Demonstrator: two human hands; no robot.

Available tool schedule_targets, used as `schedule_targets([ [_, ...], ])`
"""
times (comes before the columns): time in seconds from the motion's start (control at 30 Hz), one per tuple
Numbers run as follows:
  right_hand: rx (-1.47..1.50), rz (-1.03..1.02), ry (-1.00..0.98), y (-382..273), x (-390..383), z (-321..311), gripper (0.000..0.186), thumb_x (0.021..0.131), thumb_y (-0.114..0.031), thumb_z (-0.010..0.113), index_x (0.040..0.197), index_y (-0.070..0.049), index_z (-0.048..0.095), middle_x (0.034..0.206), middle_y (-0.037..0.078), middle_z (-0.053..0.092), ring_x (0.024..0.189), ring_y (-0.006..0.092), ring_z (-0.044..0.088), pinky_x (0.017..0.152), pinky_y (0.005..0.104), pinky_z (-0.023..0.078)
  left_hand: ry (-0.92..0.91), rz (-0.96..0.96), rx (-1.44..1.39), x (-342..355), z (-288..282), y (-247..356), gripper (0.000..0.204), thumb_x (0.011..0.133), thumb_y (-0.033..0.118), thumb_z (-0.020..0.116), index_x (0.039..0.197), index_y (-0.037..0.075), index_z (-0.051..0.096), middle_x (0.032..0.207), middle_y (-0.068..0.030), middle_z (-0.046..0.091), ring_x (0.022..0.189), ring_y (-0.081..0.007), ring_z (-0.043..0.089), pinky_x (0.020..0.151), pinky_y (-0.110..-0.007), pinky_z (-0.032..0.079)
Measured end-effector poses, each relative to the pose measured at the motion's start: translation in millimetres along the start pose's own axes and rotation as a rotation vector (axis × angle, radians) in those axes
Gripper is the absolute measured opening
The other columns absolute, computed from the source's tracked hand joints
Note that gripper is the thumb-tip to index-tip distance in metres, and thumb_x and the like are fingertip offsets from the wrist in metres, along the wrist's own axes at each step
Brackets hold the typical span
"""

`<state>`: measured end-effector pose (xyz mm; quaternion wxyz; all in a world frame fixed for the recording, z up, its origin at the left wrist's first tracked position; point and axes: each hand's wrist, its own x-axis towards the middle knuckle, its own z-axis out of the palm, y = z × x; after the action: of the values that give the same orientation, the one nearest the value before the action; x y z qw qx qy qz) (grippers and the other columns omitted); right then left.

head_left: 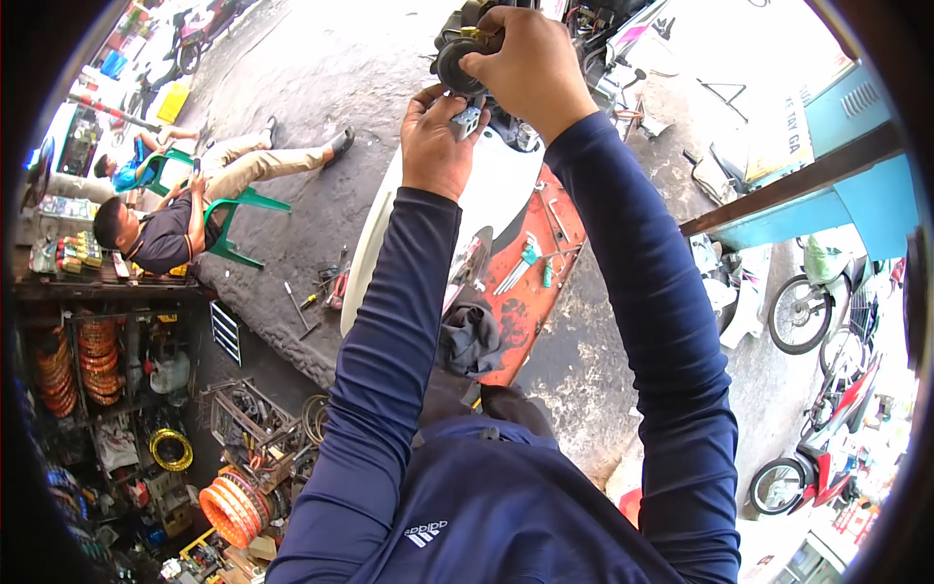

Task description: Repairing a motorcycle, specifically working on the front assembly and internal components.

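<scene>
At the top of the head view, my right hand (pixel 533 70) grips a round black part (pixel 453 68), its thumb on the face, against the top of a motorbike. Just below, my left hand (pixel 436 152) pinches a small light-grey metal piece (pixel 465 123) under the round part; some fingertips are hidden. A white body panel (pixel 383 255) lies beneath my arms. Beside it, a red metal platform (pixel 516 341) bears hex keys (pixel 516 267), wrenches and a dark grey cloth (pixel 469 339).
Two people sit at the left, one in dark (pixel 161 229), one in blue (pixel 151 151), with green chairs (pixel 233 253). Scattered tools (pixel 304 311) lie on the pavement. Crowded shelves (pixel 117 409) fill the lower left. Parked motorbikes (pixel 808 321) and a blue stand (pixel 827 204) are at the right.
</scene>
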<state>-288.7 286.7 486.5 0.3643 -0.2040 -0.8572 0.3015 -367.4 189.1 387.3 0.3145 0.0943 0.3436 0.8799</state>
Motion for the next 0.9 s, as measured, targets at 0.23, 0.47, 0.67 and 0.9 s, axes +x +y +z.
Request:
schedule_targets([
  [0.23, 0.195, -0.013, 0.06, 3, -12, 4, 0.027, 0.071, -0.012, 0.071, 0.093, 0.003, 0.065, 0.079, 0.022, 0.065, 0.077, 0.0361, 0.065, 0.07, 0.0439, 0.05, -0.121, -0.329, 0.116, 10, -5, 28, 0.023, 0.083, 0.004, 0.062, 0.105, 0.002, 0.056, 0.104, -0.0124, 0.061, 0.097, -0.0259, 0.06, 0.088, -0.046, 0.05],
  [0.47, 0.5, 0.488, 0.314, 8, -92, 60, 0.02, 0.083, -0.014, 0.067, 0.091, 0.004, 0.066, 0.074, 0.015, 0.068, 0.066, 0.0186, 0.067, 0.06, 0.0291, 0.05, -0.066, -0.52, 0.421, 22, -8, 53, 0.02, 0.078, 0.01, 0.065, 0.098, 0.011, 0.063, 0.093, -0.0034, 0.065, 0.085, -0.0184, 0.061, 0.079, -0.042, 0.048],
  [0.67, 0.702, 0.422, 0.34, 17, -97, 92, 0.037, 0.076, -0.023, 0.077, 0.092, 0.008, 0.065, 0.075, 0.016, 0.067, 0.068, 0.0212, 0.067, 0.062, 0.0323, 0.051, -0.249, -0.554, 0.635, 36, -8, 66, 0.017, 0.08, 0.008, 0.066, 0.096, 0.013, 0.066, 0.083, 0.0016, 0.063, 0.073, -0.0137, 0.059, 0.07, -0.037, 0.049],
  [0.9, 1.273, 0.688, 0.377, 10, -88, 98, 0.027, 0.083, -0.017, 0.073, 0.089, 0.007, 0.061, 0.072, 0.01, 0.065, 0.061, 0.0132, 0.062, 0.051, 0.0259, 0.048, -0.267, -0.444, 0.753, 29, -7, 63, 0.019, 0.084, 0.006, 0.063, 0.103, 0.005, 0.066, 0.09, -0.0027, 0.066, 0.081, -0.016, 0.063, 0.062, -0.034, 0.053],
])
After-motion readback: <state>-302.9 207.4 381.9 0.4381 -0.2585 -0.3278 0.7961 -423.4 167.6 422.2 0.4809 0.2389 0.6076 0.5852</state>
